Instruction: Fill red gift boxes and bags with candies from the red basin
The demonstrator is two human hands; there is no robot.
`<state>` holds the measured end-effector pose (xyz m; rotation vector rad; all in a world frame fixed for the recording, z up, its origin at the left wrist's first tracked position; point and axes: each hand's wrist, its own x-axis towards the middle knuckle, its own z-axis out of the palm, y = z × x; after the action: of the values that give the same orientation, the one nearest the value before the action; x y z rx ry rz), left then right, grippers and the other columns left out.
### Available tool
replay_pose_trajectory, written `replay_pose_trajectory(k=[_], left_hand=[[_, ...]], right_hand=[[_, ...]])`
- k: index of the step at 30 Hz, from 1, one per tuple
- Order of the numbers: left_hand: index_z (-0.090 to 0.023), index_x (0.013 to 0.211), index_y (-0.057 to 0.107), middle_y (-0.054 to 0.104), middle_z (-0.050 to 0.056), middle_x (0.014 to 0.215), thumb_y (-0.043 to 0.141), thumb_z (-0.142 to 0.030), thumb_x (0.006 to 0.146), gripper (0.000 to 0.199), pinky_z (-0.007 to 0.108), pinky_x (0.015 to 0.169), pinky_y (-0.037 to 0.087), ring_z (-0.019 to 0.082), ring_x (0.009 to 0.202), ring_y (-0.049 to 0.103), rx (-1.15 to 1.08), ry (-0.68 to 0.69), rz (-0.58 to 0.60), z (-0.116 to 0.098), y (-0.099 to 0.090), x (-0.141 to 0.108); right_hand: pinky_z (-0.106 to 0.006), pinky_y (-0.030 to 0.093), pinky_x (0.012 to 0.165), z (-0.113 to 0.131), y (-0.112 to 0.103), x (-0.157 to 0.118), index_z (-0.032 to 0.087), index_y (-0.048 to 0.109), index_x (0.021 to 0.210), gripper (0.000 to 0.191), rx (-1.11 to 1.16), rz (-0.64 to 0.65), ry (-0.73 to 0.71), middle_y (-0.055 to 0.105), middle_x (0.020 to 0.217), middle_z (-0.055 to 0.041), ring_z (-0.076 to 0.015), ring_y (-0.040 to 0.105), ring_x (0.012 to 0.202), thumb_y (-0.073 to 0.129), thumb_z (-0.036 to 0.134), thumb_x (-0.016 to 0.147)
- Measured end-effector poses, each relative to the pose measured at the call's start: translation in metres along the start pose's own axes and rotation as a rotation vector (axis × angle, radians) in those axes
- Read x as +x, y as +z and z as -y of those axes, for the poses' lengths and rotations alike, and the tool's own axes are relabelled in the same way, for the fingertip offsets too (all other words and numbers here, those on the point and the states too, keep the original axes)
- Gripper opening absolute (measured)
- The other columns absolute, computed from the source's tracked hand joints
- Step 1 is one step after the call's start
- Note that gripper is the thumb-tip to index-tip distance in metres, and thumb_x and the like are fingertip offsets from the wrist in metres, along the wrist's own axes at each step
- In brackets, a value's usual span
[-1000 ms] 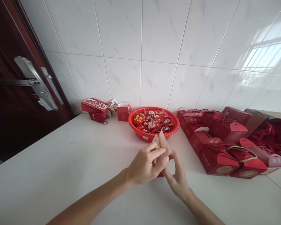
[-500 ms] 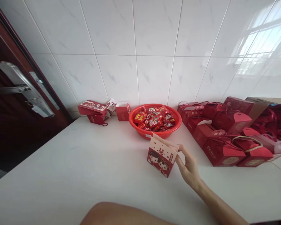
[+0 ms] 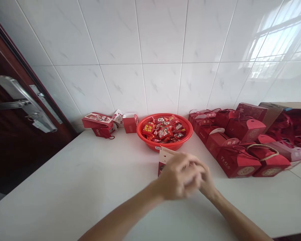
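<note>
A small red-and-cream paper gift box (image 3: 165, 156) stands on the white table in front of the candy basket, mostly covered by my hands. My left hand (image 3: 179, 177) crosses in front of it, fingers curled and smeared by motion; whether it holds anything does not show. Behind it, my right hand (image 3: 206, 180) is at the box's right side, its fingertips largely hidden. Just beyond the box sits a red plastic basket (image 3: 160, 146) heaped with red-wrapped candies (image 3: 165, 131).
Several red gift boxes (image 3: 238, 162) with cords and handles crowd the right side. A cardboard box (image 3: 273, 115) holding dark red ribbons (image 3: 291, 129) is behind them. More red boxes (image 3: 100, 125) lie at the back left, near a dark door (image 3: 15, 134). A tiled wall (image 3: 120, 80) borders the table.
My left hand has come up from the bottom edge to the gift box and now covers much of it. The right hand stays at the box's right side. The view has shifted slightly.
</note>
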<state>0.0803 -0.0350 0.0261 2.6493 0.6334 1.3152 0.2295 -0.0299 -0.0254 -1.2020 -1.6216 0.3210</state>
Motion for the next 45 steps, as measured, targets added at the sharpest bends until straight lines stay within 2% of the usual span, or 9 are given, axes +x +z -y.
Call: replay_pose_trajectory(k=[2,5,9,14,19,26,31,39,45], left_hand=[[-0.020,0.105,0.071,0.068,0.012,0.111,0.052,-0.022,0.092,0.022,0.039,0.092,0.054,0.023,0.102,0.065,0.110,-0.088,-0.139,0.017,-0.030,0.004],[-0.020,0.108,0.070,0.071,0.010,0.109,0.057,-0.027,0.091,0.022,0.042,0.098,0.050,0.025,0.105,0.065,0.135,-0.269,-0.101,0.037,-0.055,0.003],[-0.019,0.087,0.072,0.076,0.005,0.086,0.055,-0.035,0.095,0.025,0.032,0.084,0.054,0.020,0.084,0.070,-0.104,-0.480,0.001,0.051,-0.059,0.000],[-0.019,0.089,0.073,0.077,0.004,0.093,0.058,-0.036,0.089,0.023,0.033,0.089,0.053,0.023,0.094,0.070,-0.251,-0.640,-0.009,0.055,-0.056,0.001],[-0.019,0.089,0.074,0.077,0.005,0.095,0.056,-0.036,0.086,0.024,0.034,0.091,0.052,0.024,0.098,0.069,-0.304,-0.677,0.007,0.053,-0.056,0.001],[-0.018,0.084,0.075,0.077,0.004,0.087,0.054,-0.043,0.088,0.033,0.031,0.080,0.051,0.024,0.087,0.068,-0.333,-0.712,0.031,0.051,-0.057,-0.001],[-0.017,0.084,0.074,0.076,0.005,0.088,0.053,-0.049,0.090,0.039,0.031,0.082,0.050,0.025,0.088,0.067,-0.315,-0.709,0.054,0.055,-0.058,-0.005],[-0.017,0.084,0.075,0.076,0.006,0.089,0.054,-0.049,0.089,0.039,0.030,0.083,0.048,0.025,0.090,0.067,-0.325,-0.697,0.082,0.053,-0.059,-0.005],[-0.015,0.084,0.074,0.075,0.006,0.087,0.053,-0.050,0.091,0.041,0.028,0.079,0.047,0.023,0.087,0.065,-0.346,-0.704,0.116,0.054,-0.061,-0.004]], right_hand=[[-0.028,0.058,0.069,-0.003,0.001,0.003,0.019,0.071,0.091,0.038,0.139,0.087,-0.041,0.073,0.082,-0.0047,-0.0182,0.067,0.074,0.047,0.048,0.098],[-0.030,0.056,0.077,-0.006,0.003,0.008,0.019,0.070,0.102,0.030,0.341,0.199,-0.036,0.074,0.093,-0.0068,-0.0189,0.067,0.081,0.049,0.041,0.098],[-0.029,0.054,0.075,-0.007,0.008,0.008,0.019,0.070,0.099,0.032,0.406,0.266,-0.028,0.074,0.092,-0.0065,-0.0195,0.067,0.082,0.048,0.042,0.099],[-0.029,0.053,0.074,-0.004,-0.005,0.023,0.019,0.071,0.094,0.030,0.324,0.337,-0.099,0.073,0.087,-0.0047,-0.0187,0.065,0.079,0.047,0.037,0.098],[-0.032,0.053,0.087,-0.007,-0.016,0.115,0.018,0.070,0.103,0.025,0.014,0.267,-0.079,0.074,0.103,-0.0068,-0.0215,0.067,0.096,0.047,0.022,0.094],[-0.041,0.056,0.088,-0.029,0.044,0.224,0.014,0.067,0.110,0.023,-0.312,0.499,0.204,0.069,0.110,-0.0070,-0.0227,0.067,0.098,0.067,0.030,0.093],[-0.045,0.055,0.092,-0.046,0.077,0.229,0.017,0.060,0.127,0.035,-0.314,0.506,0.281,0.061,0.129,-0.0101,-0.0236,0.063,0.110,0.062,0.035,0.097],[-0.042,0.057,0.087,-0.067,0.080,0.232,0.015,0.062,0.123,0.033,-0.087,0.467,0.423,0.064,0.122,-0.0084,-0.0227,0.065,0.103,0.062,0.036,0.097],[-0.024,0.051,0.051,-0.066,0.077,0.230,0.014,0.068,0.099,0.021,0.244,0.406,0.414,0.067,0.070,0.0012,-0.0116,0.060,0.054,0.076,0.018,0.079]])
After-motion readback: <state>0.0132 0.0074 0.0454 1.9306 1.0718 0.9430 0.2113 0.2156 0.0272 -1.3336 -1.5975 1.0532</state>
